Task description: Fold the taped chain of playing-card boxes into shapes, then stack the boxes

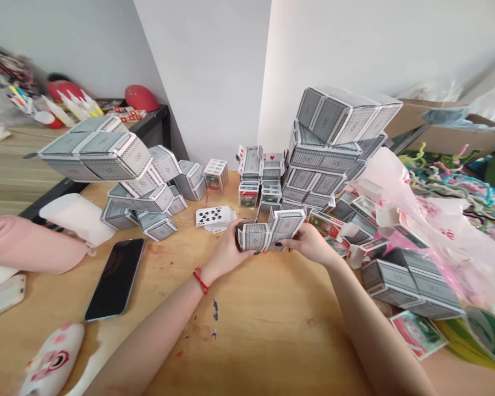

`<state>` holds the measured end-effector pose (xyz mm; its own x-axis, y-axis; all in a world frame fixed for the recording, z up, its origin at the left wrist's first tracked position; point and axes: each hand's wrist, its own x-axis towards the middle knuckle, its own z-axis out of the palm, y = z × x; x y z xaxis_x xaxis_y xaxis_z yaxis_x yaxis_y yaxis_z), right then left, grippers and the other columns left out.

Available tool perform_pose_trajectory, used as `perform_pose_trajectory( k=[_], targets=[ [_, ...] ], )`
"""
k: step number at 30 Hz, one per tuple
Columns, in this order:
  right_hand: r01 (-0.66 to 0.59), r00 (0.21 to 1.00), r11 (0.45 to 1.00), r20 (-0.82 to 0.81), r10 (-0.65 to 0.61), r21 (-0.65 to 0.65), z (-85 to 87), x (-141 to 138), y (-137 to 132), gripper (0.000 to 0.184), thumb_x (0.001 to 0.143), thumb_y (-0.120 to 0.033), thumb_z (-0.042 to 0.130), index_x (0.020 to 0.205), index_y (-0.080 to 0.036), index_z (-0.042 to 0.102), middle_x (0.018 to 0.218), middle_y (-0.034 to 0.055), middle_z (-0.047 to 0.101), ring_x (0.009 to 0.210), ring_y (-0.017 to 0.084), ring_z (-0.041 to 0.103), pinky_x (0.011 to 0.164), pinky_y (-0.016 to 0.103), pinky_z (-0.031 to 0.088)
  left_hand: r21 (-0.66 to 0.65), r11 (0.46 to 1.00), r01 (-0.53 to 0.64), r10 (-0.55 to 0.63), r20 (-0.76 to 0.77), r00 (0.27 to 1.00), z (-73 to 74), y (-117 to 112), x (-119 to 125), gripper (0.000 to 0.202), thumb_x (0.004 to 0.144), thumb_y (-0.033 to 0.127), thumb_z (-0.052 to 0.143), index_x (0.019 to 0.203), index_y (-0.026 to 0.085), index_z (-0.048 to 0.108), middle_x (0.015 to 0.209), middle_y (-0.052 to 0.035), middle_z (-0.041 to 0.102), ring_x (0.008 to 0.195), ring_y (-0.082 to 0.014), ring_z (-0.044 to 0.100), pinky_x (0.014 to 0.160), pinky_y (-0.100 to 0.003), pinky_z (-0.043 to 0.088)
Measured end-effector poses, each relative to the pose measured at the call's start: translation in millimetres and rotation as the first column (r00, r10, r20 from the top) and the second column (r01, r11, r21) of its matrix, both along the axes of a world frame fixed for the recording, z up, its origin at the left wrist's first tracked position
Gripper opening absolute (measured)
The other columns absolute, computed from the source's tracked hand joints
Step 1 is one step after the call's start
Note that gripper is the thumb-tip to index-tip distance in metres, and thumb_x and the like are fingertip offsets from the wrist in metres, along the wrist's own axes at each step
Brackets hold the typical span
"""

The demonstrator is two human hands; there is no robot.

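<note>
"Friend, what do we hold in our left hand point(226, 250)?"

"We curl it around the left end of a low gray box point(254, 236). We wear a red string point(200, 280) on that wrist."

"And our right hand point(311, 242)?"

"We pinch a taller gray box point(287, 223) low on its near side. The two boxes sit side by side between our hands, but we can't tell if they touch the table point(268, 341)."

"What is near?"

"A little pile of loose cards point(212, 216) lies just past our left hand, with black spades on top. Behind our boxes, a big gray tower point(313, 180) goes up on the right."

"And farther out?"

"On the left we see a crooked gray stack point(107, 157), with a black phone point(115, 279) on the near side of it. On the right, open boxes point(369, 250) lie by a pink plastic bag point(449, 220), and a heap of fuzzy sticks point(470, 184) sits behind the bag."
</note>
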<state>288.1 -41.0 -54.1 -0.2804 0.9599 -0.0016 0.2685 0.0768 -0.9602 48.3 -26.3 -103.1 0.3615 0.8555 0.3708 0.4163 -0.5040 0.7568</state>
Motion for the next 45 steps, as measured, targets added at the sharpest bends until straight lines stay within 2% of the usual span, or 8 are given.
perform_pose_trajectory(
  k=[13, 15, 18, 22, 26, 30, 39, 45],
  targets=[
    [0.208, 0.978, 0.977, -0.005, -0.208, -0.051, 20.8, 10, -1, 0.048, 0.074, -0.051, 0.067, 0.107, -0.017, 0.060, 0.105, 0.0112, 0.069, 0.086, 0.024, 0.067, 0.067, 0.035, 0.057, -0.005, 0.999, 0.034, -0.033, 0.180, 0.983, 5.9, -17, 9, 0.074, 0.072, 0.026, 0.073, 0.133, 0.023, 0.031, 0.131, -0.0147, 0.049, 0.120, -0.0272, 0.052, 0.098, -0.044, 0.046],
    [0.327, 0.944, 0.945, 0.050, -0.327, 0.004, 25.2, 18, -3, 0.062, 0.073, -0.051, 0.068, 0.124, -0.019, 0.052, 0.121, 0.0135, 0.062, 0.095, 0.026, 0.066, 0.072, 0.039, 0.058, -0.015, 0.998, 0.057, -0.054, 0.141, 0.989, 9.6, -20, 10, 0.071, 0.073, 0.024, 0.071, 0.132, 0.022, 0.033, 0.130, -0.0141, 0.050, 0.120, -0.0275, 0.051, 0.098, -0.044, 0.046],
    [0.515, 0.804, 0.810, 0.170, -0.570, 0.281, 39.1, 22, -10, 0.072, 0.071, -0.048, 0.071, 0.133, -0.023, 0.045, 0.133, 0.0146, 0.051, 0.107, 0.029, 0.060, 0.079, 0.044, 0.057, -0.005, 0.997, 0.072, -0.071, 0.104, 0.992, 13.5, -23, 10, 0.068, 0.072, 0.020, 0.068, 0.131, 0.022, 0.036, 0.129, -0.0135, 0.051, 0.118, -0.0277, 0.052, 0.098, -0.044, 0.046],
    [0.225, 0.789, 0.658, 0.261, -0.556, 0.719, 63.5, 0, -30, 0.037, 0.078, -0.037, 0.067, 0.112, -0.025, 0.061, 0.120, 0.0104, 0.059, 0.115, 0.028, 0.054, 0.097, 0.052, 0.045, 0.105, 0.989, 0.100, -0.109, 0.082, 0.991, 13.5, -26, 12, 0.070, 0.069, 0.012, 0.066, 0.131, 0.022, 0.036, 0.126, -0.0126, 0.052, 0.115, -0.0275, 0.053, 0.098, -0.045, 0.046],
    [-0.172, 0.774, 0.668, 0.519, -0.362, 0.724, 70.7, -32, -45, 0.012, 0.084, -0.030, 0.062, 0.094, -0.024, 0.065, 0.110, 0.0075, 0.065, 0.121, 0.031, 0.048, 0.102, 0.058, 0.038, 0.199, 0.972, 0.124, -0.143, 0.081, 0.986, 12.1, -30, 14, 0.071, 0.070, 0.013, 0.066, 0.133, 0.023, 0.035, 0.128, -0.0128, 0.050, 0.119, -0.0282, 0.050, 0.101, -0.048, 0.043],
    [-0.231, 0.646, 0.654, 0.616, -0.450, 0.720, 63.9, -47, -48, 0.011, 0.087, -0.030, 0.059, 0.084, -0.023, 0.066, 0.115, 0.0060, 0.064, 0.125, 0.033, 0.044, 0.106, 0.072, 0.012, 0.230, 0.965, 0.123, -0.140, 0.059, 0.988, 13.6, -31, 14, 0.071, 0.070, 0.009, 0.062, 0.134, 0.021, 0.035, 0.131, -0.0135, 0.048, 0.124, -0.0289, 0.046, 0.104, -0.050, 0.040],
    [-0.284, 0.638, 0.674, 0.659, -0.398, 0.682, 56.3, -52, -49, 0.012, 0.088, -0.026, 0.055, 0.090, -0.021, 0.065, 0.120, 0.0094, 0.062, 0.129, 0.033, 0.041, 0.107, 0.069, 0.019, 0.274, 0.954, 0.121, -0.147, 0.077, 0.986, 13.9, -30, 14, 0.067, 0.073, 0.009, 0.059, 0.134, 0.022, 0.035, 0.133, -0.0142, 0.048, 0.127, -0.0294, 0.044, 0.105, -0.054, 0.039],
    [-0.340, 0.631, 0.721, 0.715, -0.301, 0.604, 57.8, -58, -51, 0.028, 0.087, -0.027, 0.058, 0.114, -0.021, 0.058, 0.119, 0.0087, 0.064, 0.117, 0.028, 0.055, 0.111, 0.066, 0.011, 0.250, 0.963, 0.100, -0.121, 0.070, 0.990, 10.5, -30, 13, 0.073, 0.070, 0.010, 0.060, 0.137, 0.021, 0.033, 0.135, -0.0143, 0.046, 0.127, -0.0303, 0.044, 0.106, -0.054, 0.039]
  ],
)
